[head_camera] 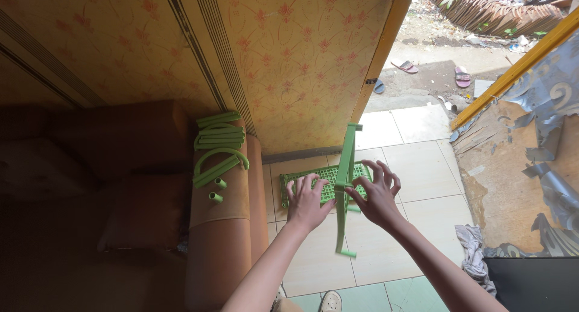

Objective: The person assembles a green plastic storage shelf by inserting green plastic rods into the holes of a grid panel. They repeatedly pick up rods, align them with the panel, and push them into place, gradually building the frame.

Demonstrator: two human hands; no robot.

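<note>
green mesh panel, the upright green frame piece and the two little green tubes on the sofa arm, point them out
green mesh panel (pixel 329 174), head view, on its grid top edge
upright green frame piece (pixel 346 161), head view, mid bar
little green tubes (pixel 215 197), head view, on the nearer tube

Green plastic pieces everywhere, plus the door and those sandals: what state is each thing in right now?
Green frame piece: upright, held between both hands.
Green grid panel: behind the frame; left hand rests on it.
Right hand: fingers spread, gripping the frame.
Curved green parts: loose, piled on the sofa armrest.
Door: open.
Sandals: lying scattered outside.
Cloth: crumpled on the floor.
</note>
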